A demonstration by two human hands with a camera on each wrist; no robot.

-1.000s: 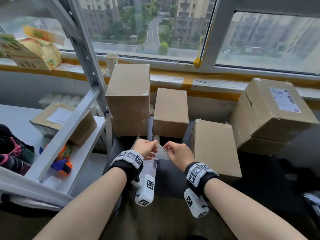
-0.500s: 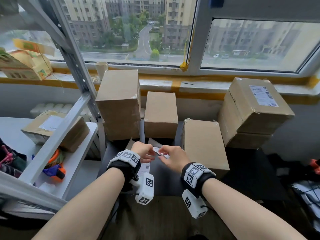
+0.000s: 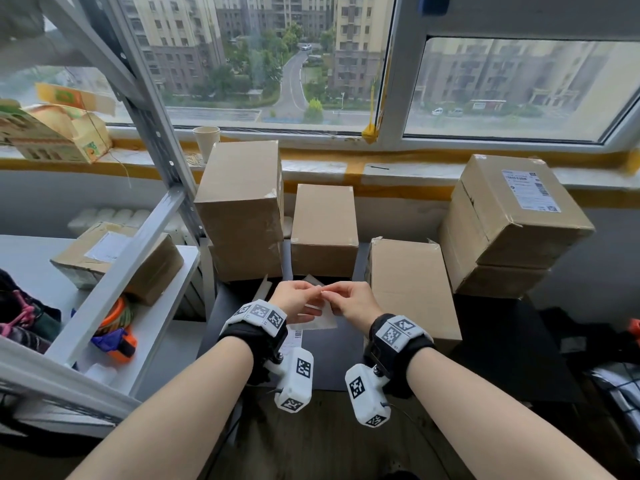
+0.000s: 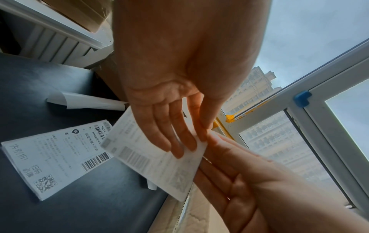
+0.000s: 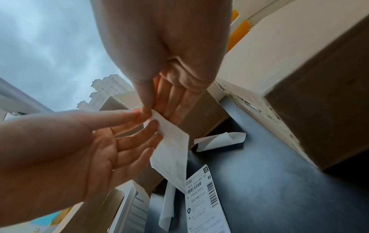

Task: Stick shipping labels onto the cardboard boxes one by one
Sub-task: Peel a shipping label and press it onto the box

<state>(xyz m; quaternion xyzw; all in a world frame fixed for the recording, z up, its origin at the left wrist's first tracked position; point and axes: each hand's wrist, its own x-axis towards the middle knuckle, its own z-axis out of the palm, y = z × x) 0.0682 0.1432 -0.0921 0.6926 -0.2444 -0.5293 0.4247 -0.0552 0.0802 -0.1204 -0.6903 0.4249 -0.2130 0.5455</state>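
Both hands hold one white shipping label [image 4: 151, 159] just above the black table. My left hand [image 4: 199, 135] pinches its upper corner between thumb and forefinger, and the other fingers lie flat on the printed face. My right hand [image 5: 152, 112] pinches the same corner from the other side, so the label [image 5: 171, 151] hangs down from the two hands. In the head view the hands [image 3: 322, 296] meet in front of three unlabelled cardboard boxes: a tall one [image 3: 242, 209], a middle one [image 3: 323, 230] and a low one [image 3: 412, 285]. A stack of labels [image 4: 54, 159] lies below my left hand.
At the right stand two stacked boxes, the top box [image 3: 512, 216] bearing a label. Curled backing papers [image 5: 217, 140] lie on the table near the boxes. A white shelf [image 3: 145, 306] with another labelled box stands to the left. A paper cup [image 3: 206, 142] is on the sill.
The fingertips of the two hands have come together at the label's corner. The label, held up between them before, now hangs lower under the hands.
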